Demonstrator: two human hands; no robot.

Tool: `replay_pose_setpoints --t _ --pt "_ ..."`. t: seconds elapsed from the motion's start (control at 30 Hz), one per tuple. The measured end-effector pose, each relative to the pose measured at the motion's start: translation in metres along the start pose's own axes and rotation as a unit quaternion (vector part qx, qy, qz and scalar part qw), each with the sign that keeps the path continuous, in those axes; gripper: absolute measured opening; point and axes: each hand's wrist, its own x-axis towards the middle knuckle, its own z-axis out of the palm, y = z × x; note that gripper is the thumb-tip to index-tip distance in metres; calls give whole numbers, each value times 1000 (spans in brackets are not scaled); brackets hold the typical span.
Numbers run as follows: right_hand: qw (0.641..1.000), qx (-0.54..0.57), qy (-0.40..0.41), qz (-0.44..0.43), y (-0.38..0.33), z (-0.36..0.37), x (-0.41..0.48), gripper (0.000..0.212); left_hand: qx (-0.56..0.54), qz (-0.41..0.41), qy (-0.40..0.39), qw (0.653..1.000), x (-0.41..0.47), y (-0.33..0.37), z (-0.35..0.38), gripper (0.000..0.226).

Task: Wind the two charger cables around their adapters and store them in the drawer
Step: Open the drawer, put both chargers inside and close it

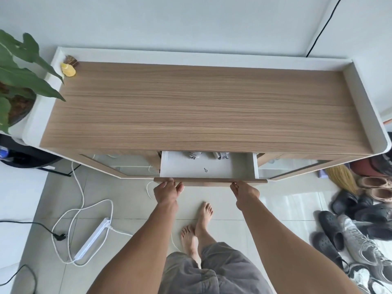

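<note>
The white drawer (244,166) stands partly open under the wooden cabinet top. At its back lie two wound chargers, one (194,154) on the left and one (221,155) on the right, each wrapped in a striped cable and half hidden by the cabinet top. A small metal hook (205,170) lies on the drawer floor. My left hand (167,190) touches the drawer's wooden front (209,181) at its left end. My right hand (244,193) touches the same front at its right end. Whether the fingers curl under the front edge is hidden.
A yellow object (68,70) and a brown brush sit at the back left of the cabinet top (201,107). A potted plant (19,77) stands left. A white power strip (93,238) with cables lies on the floor left. Shoes (360,225) pile up at the right.
</note>
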Motion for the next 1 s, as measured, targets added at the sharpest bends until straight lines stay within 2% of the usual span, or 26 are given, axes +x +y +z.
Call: replay_pose_setpoints --t 0.13,0.23,0.37,0.53,0.63,0.7,1.0 --pt "1000 6 -12 9 -21 16 3 25 -1 -6 -5 1000 9 14 21 37" --pt "1000 14 -25 11 -34 29 7 13 7 -8 -5 1000 15 24 34 30" --pt "999 13 -38 -12 -49 45 14 28 -2 -13 9 1000 17 39 53 24" --pt "999 -16 -39 -5 -61 60 16 36 20 -11 41 999 18 52 72 33" --pt "999 -45 -28 -6 -62 62 19 40 34 0 69 997 19 51 75 53" --pt "998 -53 -23 -13 -62 65 21 39 37 14 74 996 17 50 79 57" --pt "995 -70 -26 -59 -69 78 18 23 15 51 48 997 16 51 91 43"
